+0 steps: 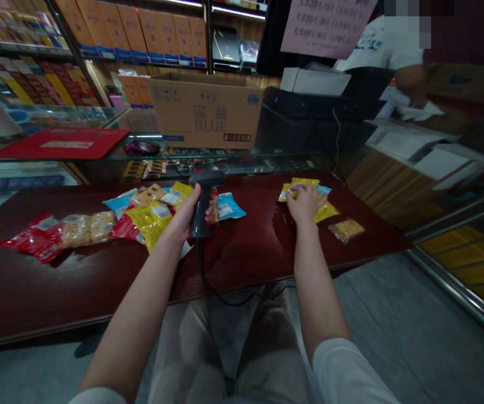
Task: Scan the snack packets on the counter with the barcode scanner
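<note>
My left hand [189,216] is wrapped round the handle of a black barcode scanner [201,210], its head pointing away from me. Right of it, a blue snack packet [230,206] lies on the dark red table. To the left are a yellow snack packet [151,221], a red snack packet [44,238] and several clear-wrapped biscuits [88,229]. My right hand [303,201] is over a small heap at the right, fingers curled on a yellow snack packet [286,192]; its fingertips are partly hidden. A clear-wrapped biscuit [346,230] lies beside this heap.
The scanner's cable [225,302] hangs over the table's front edge. Behind the table, a glass counter bears a cardboard box [208,115], a mouse [141,147], a red mat [60,143] and a black printer [321,104]. Another person [387,45] stands at the back right.
</note>
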`<state>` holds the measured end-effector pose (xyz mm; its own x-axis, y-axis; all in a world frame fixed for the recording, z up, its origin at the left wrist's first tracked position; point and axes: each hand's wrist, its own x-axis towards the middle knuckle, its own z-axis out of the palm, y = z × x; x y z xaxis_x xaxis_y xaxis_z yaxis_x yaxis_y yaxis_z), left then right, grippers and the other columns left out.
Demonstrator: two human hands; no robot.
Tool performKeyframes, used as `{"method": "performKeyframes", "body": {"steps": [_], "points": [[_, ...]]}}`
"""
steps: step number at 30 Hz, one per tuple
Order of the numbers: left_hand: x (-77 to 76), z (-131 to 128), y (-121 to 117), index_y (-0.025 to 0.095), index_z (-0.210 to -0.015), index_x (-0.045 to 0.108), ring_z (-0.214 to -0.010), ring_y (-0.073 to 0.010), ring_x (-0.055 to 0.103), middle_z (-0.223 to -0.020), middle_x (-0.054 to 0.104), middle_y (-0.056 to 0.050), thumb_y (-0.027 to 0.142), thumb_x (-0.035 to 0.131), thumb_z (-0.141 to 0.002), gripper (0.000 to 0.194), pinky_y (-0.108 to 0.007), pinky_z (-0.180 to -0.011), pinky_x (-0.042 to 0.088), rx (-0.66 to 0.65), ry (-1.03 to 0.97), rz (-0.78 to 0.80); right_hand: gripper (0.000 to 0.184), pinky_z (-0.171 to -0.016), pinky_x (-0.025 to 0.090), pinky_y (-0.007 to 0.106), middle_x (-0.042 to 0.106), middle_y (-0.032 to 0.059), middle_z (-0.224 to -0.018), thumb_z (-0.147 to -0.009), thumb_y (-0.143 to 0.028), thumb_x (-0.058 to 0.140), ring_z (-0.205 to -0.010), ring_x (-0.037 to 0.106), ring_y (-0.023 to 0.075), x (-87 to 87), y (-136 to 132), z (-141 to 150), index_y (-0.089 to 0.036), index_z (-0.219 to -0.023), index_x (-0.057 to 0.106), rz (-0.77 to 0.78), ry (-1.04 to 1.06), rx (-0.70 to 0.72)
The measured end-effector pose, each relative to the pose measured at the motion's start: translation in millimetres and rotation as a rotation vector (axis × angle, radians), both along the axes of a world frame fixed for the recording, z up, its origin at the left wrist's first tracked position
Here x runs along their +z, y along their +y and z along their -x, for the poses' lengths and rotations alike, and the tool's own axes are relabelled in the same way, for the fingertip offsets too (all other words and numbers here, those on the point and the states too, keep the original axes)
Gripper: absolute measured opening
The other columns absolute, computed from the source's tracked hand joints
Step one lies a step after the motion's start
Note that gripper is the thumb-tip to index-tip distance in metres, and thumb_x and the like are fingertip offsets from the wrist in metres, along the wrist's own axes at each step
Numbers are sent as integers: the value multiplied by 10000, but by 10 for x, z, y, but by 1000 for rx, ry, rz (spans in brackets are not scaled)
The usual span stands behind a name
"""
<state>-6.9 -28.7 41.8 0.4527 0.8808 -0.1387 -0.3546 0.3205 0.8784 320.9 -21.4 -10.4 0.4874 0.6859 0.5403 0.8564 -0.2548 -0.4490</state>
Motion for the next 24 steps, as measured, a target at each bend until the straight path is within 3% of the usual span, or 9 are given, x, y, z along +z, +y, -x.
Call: {"method": "performKeyframes", "body": {"steps": [3, 7, 10, 14, 19, 24], "points": [[-33, 36, 37, 129, -917, 648, -401, -87, 475, -508, 502, 21, 707, 550, -849, 590, -183, -397, 362, 26, -4, -10, 288, -1102, 182, 680, 625, 154, -1213, -859, -274, 483, -1239, 486, 328, -17, -10, 13, -174, -1041, 682, 65, 57, -69], [-86, 66, 88, 125, -965, 660, -405, -83, 462, -516, 498, 25, 702, 569, -840, 597, -190, -413, 371, 27, -22, -46, 329, -1103, 199, 661, 597, 179, -1271, -848, -244, 500, -1296, 444, 344, 17, -12, 49, -154, -1118, 666, -3, 27, -95], [-81, 59, 90, 122, -952, 660, -397, -80, 445, -507, 488, 30, 707, 564, -839, 604, -190, -403, 361, 35, -10, -43, 312, -1090, 282, 573, 609, 156, -1250, -868, -256, 517, -1254, 475, 325, 42, 23, 267, -172, -1125, 672, -23, -9, 84], [-25, 42, 57, 123, -964, 653, -384, -80, 443, -499, 480, 33, 721, 552, -838, 619, -183, -378, 335, 59, 7, -13, 303, -1011, 368, 516, 664, 119, -1131, -907, -450, 559, -1124, 544, 324, 23, 81, 698, -206, -958, 732, 197, 27, 379], [33, 85, 46, 134, -997, 658, -382, -82, 447, -503, 469, 36, 698, 511, -877, 595, -183, -375, 340, 86, 13, 21, 437, -992, 370, 516, 688, 97, -1099, -871, -627, 577, -1115, 572, 328, -10, 101, 984, -229, -850, 756, 411, 97, 514], [22, 100, 55, 145, -1001, 654, -380, -80, 447, -513, 472, 36, 691, 514, -880, 576, -180, -363, 332, 108, 25, 28, 396, -985, 363, 521, 701, 89, -1072, -788, -611, 682, -1099, 587, 327, -63, 103, 1037, -222, -830, 745, 484, 103, 583]]}}
